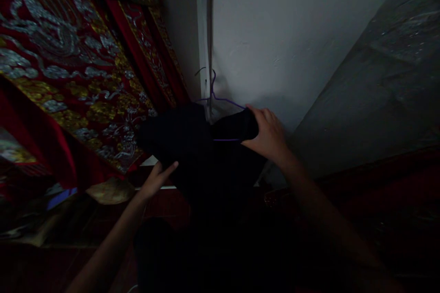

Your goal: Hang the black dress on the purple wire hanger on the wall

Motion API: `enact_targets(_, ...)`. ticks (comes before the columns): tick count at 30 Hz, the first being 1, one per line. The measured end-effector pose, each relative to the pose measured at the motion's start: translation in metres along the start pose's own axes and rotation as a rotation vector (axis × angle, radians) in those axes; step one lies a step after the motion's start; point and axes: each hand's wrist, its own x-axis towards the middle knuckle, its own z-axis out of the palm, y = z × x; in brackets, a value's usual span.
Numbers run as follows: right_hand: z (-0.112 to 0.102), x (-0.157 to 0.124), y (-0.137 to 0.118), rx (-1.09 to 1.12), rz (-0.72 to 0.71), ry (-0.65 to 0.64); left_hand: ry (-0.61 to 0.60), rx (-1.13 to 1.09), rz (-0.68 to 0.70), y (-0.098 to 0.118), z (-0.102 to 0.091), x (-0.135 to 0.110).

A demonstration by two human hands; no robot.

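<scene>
A dark garment (185, 132) hangs on a purple wire hanger (228, 101) in front of a white wall edge. My right hand (266, 132) grips the garment's shoulder at the hanger's right end, thumb below and fingers above. Lower on the left, my left hand (161, 176) holds the garment's side, with its thumb on the front and the other fingers mostly hidden behind the cloth. The hanger's lower bar shows across the neck opening. Dim light hides the garment's lower part and its exact kind.
A red cloth embroidered in gold and silver (92, 68) hangs at the left. The white wall or door panel (275, 32) stands ahead, with a grey, shiny sheet-like surface (385, 68) at the right. A pale object (112, 191) lies low at the left, over a dark reddish floor (165, 208).
</scene>
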Motion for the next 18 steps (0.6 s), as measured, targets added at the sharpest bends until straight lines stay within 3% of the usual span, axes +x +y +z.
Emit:
enact_targets(4,-0.003,-0.027,-0.012,0.024,-0.025,-0.033,0.137,-0.085,-0.021,-0.033,0.016,-0.019)
enact_targets(7,0.011,-0.063,-0.017,0.152,0.02,0.04,0.216,-0.189,-0.091,-0.057,0.023,-0.031)
enact_targets(9,0.034,-0.087,-0.024,0.312,0.182,0.124,0.252,-0.267,-0.13,-0.069,0.028,-0.039)
enact_targets(11,0.067,-0.107,-0.033,0.52,0.439,0.137,0.281,-0.352,-0.175,-0.073,0.034,-0.047)
enact_targets(14,0.126,-0.126,-0.053,0.672,0.768,-0.217,0.285,-0.438,-0.248,-0.065,0.042,-0.061)
enact_targets(15,0.144,-0.129,-0.061,0.657,0.819,-0.336,0.267,-0.447,-0.265,-0.061,0.043,-0.065)
enact_targets(18,0.185,-0.137,-0.08,0.668,0.825,-0.498,0.2,-0.427,-0.285,-0.051,0.043,-0.073)
